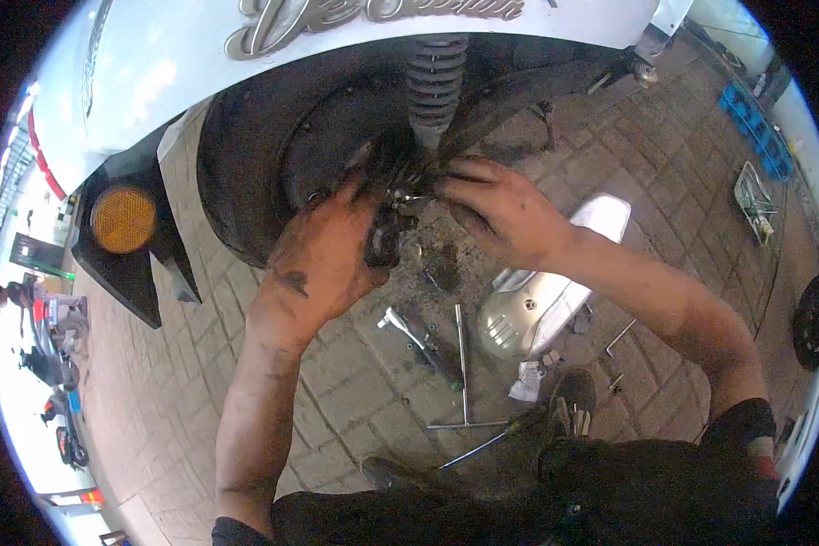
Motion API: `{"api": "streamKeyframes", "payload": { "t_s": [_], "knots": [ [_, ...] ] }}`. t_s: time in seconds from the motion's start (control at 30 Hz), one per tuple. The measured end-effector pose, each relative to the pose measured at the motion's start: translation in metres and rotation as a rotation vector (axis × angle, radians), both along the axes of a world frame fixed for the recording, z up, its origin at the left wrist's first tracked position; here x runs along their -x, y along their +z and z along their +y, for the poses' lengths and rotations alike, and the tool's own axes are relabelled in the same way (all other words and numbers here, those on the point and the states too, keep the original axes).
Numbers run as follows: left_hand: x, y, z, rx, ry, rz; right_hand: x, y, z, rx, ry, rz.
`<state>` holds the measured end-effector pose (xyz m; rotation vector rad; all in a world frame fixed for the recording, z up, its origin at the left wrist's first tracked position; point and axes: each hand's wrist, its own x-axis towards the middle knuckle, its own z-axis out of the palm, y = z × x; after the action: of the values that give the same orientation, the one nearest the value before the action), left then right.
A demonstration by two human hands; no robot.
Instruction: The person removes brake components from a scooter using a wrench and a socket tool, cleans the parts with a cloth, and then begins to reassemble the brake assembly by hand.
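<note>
Gripping a greasy brake part (387,238) beside the rear wheel (273,155), left hand (323,259) closed, right hand (500,214) pinching at 12 o'clock; oily fingers may slip and drop it.

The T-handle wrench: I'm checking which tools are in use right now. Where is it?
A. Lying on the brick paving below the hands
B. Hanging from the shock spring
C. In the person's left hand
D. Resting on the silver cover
A: the T-handle wrench lies on the brick paving beside the ratchet, while the left hand and right hand work up at the wheel hub.
</note>
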<state>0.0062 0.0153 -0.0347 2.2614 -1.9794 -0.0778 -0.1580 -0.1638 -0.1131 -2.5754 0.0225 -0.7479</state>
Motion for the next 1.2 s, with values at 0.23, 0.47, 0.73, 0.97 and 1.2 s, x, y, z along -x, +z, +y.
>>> {"api": "streamKeyframes", "payload": {
  "t_s": [0.23, 0.47, 0.73, 0.97, 1.2],
  "knots": [
    [0.0, -0.003, -0.002, 0.096, -0.054, -0.011, -0.008, -0.032, -0.001, -0.102, -0.007, -0.102],
    [0.005, -0.002, 0.001, 0.076, 0.004, 0.009, -0.01, -0.036, 0.013, -0.329, -0.02, -0.113],
    [0.003, -0.021, 0.006, 0.147, 0.046, -0.016, -0.001, 0.026, 0.011, 0.292, 0.054, 0.114],
    [0.021, -0.022, -0.001, 0.036, 0.143, -0.056, -0.014, 0.083, 0.055, 0.643, 0.1, 0.465],
    [0.012, -0.016, 0.007, 0.111, 0.15, 0.051, -0.014, 0.103, 0.064, 0.712, -0.02, 0.368]
  ]
}}
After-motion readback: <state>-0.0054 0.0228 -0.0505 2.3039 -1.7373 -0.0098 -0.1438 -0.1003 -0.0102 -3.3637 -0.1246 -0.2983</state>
